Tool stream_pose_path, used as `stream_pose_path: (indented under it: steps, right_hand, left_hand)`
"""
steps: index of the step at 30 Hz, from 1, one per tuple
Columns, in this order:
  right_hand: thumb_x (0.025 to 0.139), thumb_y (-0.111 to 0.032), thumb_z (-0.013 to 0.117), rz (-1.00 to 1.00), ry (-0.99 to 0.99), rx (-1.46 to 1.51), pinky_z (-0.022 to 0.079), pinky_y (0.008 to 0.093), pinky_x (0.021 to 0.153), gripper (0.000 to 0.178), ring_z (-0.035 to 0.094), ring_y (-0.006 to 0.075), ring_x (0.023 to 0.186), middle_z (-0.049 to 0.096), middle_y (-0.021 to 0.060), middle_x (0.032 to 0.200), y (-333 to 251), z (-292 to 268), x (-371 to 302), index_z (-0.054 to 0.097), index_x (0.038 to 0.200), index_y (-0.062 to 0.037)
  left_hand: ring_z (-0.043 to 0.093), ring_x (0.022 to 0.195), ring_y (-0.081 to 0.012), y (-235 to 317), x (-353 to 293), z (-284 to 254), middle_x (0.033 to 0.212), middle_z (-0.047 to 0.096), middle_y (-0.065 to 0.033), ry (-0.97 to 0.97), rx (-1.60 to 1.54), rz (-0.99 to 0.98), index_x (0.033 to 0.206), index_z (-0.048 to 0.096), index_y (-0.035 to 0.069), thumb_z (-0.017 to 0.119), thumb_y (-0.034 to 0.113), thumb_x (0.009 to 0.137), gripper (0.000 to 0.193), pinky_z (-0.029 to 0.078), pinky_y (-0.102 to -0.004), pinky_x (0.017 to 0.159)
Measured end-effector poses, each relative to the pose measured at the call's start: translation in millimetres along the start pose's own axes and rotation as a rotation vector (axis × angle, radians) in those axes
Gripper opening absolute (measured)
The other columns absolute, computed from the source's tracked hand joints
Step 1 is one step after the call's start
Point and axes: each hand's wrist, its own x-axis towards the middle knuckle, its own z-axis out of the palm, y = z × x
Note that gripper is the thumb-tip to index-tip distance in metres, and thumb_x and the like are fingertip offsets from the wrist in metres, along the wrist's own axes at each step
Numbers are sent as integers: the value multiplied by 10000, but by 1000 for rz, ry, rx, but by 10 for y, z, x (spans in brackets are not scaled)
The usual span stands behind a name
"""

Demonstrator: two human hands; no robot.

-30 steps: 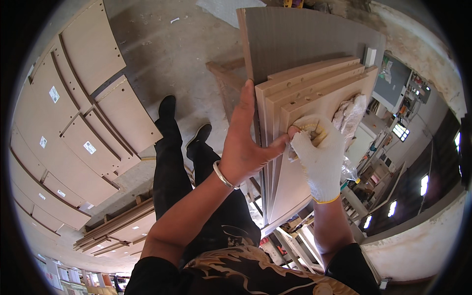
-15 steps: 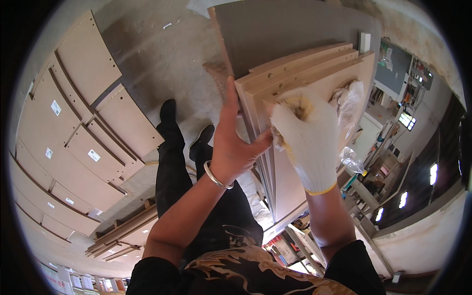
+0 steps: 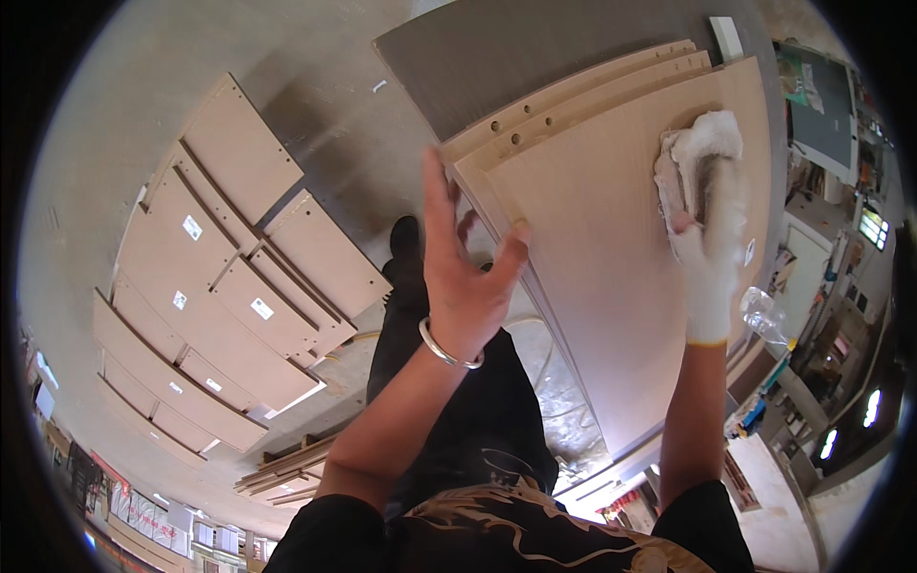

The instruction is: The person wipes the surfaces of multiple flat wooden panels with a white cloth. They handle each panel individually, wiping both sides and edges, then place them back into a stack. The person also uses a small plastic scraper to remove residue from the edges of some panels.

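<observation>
A stack of pale wood boards point(image 3: 592, 277) lies before me, its lower boards showing drilled holes along the far edge. Bare and with fingers spread, my left hand point(image 3: 473, 286) is at the stack's left edge; its thumb reaches over the top board's rim, and I cannot tell how firmly it touches. My right hand point(image 3: 712, 258), in a white knit glove, has its thumb and fingers around a crumpled white cloth point(image 3: 683, 162) on the top board. Motion blurs those gloved fingers.
A large grey board point(image 3: 554, 57) lies under the stack, with a small white block point(image 3: 726, 38) on it. A plastic bottle point(image 3: 764, 315) is beyond the right edge. Brown panels point(image 3: 201, 258) with labels cover the floor at left; wood strips point(image 3: 287, 473) lie nearer.
My right hand has moved right, from the stack's left edge to the white cloth. My left hand stays by the left edge, its thumb now farther from the right hand. The view has shifted.
</observation>
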Motion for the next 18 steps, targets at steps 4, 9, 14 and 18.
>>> stream_pose_path:
  steps: [4,9,14,18]
  right_hand:
    - [802,-86,706,-108,-107,-103,181,611,1271,821,362,513,1493,415,295,1593,475,220,-269,413,1562,26]
    - [786,-98,697,-504,-338,133,231,619,1257,704,365,484,1506,472,277,1561,-325,-3,-391,543,1458,38]
    - [773,-161,718,-673,-161,294,341,546,1205,483,490,405,1377,618,180,1385,-1046,292,76,677,1224,8]
    - [781,-165,718,-655,-111,318,378,488,1178,421,518,385,1312,639,147,1309,-1082,358,74,685,1170,-9]
  left_hand:
    - [381,1522,-291,-177,-538,199,1719,243,-210,-42,16,-107,1694,-22,79,779,21,854,1162,388,-453,1185]
    - [422,1484,-293,-594,-1259,493,1669,300,-197,-252,8,-337,1680,-46,42,796,-12,844,1188,374,-422,1203]
    - [505,1399,-285,-845,-1469,578,1584,407,-193,-142,7,-188,1668,-30,-5,826,21,844,1188,420,-416,1163]
    - [507,1392,-270,-858,-1409,534,1576,429,-184,-186,-55,-254,1673,61,25,804,13,861,1100,424,-417,1150]
